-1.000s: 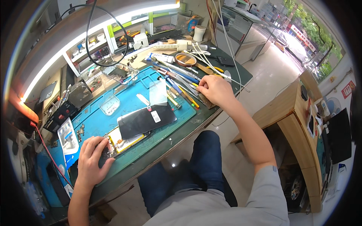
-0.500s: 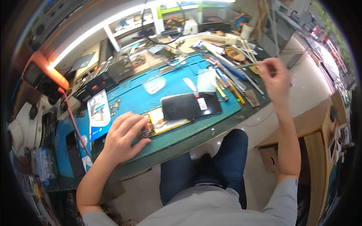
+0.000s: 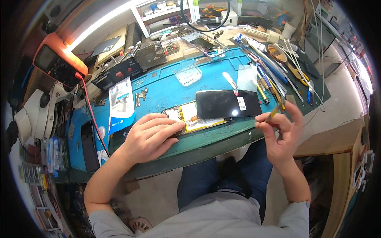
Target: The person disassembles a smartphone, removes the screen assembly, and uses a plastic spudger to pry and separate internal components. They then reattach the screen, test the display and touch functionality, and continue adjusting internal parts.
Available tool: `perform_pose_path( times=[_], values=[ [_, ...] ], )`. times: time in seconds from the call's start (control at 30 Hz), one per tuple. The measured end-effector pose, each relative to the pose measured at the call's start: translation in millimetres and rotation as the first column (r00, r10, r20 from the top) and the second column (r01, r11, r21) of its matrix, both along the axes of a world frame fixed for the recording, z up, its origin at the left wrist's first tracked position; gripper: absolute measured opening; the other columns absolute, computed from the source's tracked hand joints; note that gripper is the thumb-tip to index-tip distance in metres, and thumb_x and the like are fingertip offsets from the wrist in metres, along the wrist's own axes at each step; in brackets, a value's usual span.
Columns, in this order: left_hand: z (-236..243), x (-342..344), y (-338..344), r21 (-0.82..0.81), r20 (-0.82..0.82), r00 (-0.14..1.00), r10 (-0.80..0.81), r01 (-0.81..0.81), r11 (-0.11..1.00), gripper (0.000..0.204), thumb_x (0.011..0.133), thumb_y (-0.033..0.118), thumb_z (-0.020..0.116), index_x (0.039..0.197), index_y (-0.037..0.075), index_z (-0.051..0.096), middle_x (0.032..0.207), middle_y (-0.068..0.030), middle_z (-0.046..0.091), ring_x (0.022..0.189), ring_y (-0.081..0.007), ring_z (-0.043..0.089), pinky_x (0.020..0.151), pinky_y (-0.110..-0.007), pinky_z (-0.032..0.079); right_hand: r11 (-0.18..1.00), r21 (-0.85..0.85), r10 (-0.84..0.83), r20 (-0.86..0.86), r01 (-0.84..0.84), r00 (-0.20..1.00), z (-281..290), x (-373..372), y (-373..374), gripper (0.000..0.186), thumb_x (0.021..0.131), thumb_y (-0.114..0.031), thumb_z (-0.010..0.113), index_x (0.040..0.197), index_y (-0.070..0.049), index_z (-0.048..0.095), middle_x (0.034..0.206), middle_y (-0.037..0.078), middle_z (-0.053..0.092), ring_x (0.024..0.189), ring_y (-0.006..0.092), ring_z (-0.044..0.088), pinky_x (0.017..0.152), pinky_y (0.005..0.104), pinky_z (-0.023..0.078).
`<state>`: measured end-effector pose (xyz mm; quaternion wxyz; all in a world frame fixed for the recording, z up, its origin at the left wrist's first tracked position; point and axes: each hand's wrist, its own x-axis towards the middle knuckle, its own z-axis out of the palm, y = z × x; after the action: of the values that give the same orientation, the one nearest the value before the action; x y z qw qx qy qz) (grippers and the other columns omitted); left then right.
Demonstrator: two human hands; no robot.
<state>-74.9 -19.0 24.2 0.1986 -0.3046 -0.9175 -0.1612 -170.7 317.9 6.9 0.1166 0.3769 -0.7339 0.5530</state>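
black screen glass (image 3: 222,104) is being supported askew by the opened, not yet reclosed phone (image 3: 199,124) on the mat (image 3: 159,88). the phone's left end is being covered by the left hand (image 3: 152,135), grip unclear; a thin tool (image 3: 273,114) is being pinched by the right hand (image 3: 281,133).

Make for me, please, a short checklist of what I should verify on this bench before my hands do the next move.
1. Left hand touching the open phone: ok, fingers at its left end.
2. Right hand holding the thin tool: ok, pinched between thumb and fingers.
3. Tool tip undamaged: cannot tell, too small and blurred.
4. Inside of the phone fully uncovered: not ok, the black panel overlaps part of it.
5. Panel detached from the phone: cannot tell, what lies beneath it is hidden.
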Motion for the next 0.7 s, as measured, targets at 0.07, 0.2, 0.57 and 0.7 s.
perform_pose_path(
  times=[0.07,0.2,0.57,0.7],
  values=[
    [1.4,1.1,-1.1,0.008,0.028,1.0,0.008,-0.008,1.0,0.046,0.076,0.008,0.081,0.12,0.003,0.069,0.111,-0.0071,0.075,0.104,-0.0239,0.071,0.095,-0.04,0.054,0.967,-0.234,0.158,0.213,-0.106,0.964,10.8,8.4,-6.0,0.023,0.101,-0.002,0.059,0.124,0.001,0.056,0.115,0.014,0.066,0.09,0.0143,0.069,0.077,0.0254,0.056],
    [2.4,0.9,-1.2,-0.008,0.036,0.999,0.01,-0.01,1.0,0.047,0.075,0.008,0.08,0.12,0.003,0.068,0.112,-0.0066,0.075,0.105,-0.0233,0.071,0.096,-0.04,0.054,0.892,-0.416,0.408,0.578,-0.175,0.706,11.3,21.2,-12.2,0.03,0.103,-0.001,0.053,0.133,0.003,0.056,0.117,0.012,0.064,0.091,0.0135,0.066,0.08,0.0274,0.056],
    [6.7,2.7,1.8,-0.037,0.064,0.998,0.025,-0.023,0.999,0.045,0.075,0.007,0.079,0.119,0.004,0.07,0.112,-0.008,0.075,0.107,-0.0244,0.071,0.099,-0.043,0.053,0.968,0.195,0.228,-0.423,-0.157,0.877,-26.0,23.7,-62.2,0.028,0.083,-0.013,0.08,0.106,0.0,0.072,0.098,0.01,0.074,0.077,0.0222,0.071,0.065,0.0314,0.055],
    [6.7,2.0,2.0,-0.088,0.053,0.999,0.0,0.004,0.996,0.041,0.075,0.008,0.078,0.116,0.006,0.072,0.111,-0.0074,0.074,0.108,-0.0241,0.07,0.099,-0.043,0.053,0.967,0.182,0.239,-0.427,-0.176,0.872,-25.1,20.3,-64.7,0.026,0.085,-0.012,0.077,0.108,0.001,0.072,0.098,0.012,0.075,0.076,0.0222,0.071,0.063,0.0308,0.055]
  ],
)
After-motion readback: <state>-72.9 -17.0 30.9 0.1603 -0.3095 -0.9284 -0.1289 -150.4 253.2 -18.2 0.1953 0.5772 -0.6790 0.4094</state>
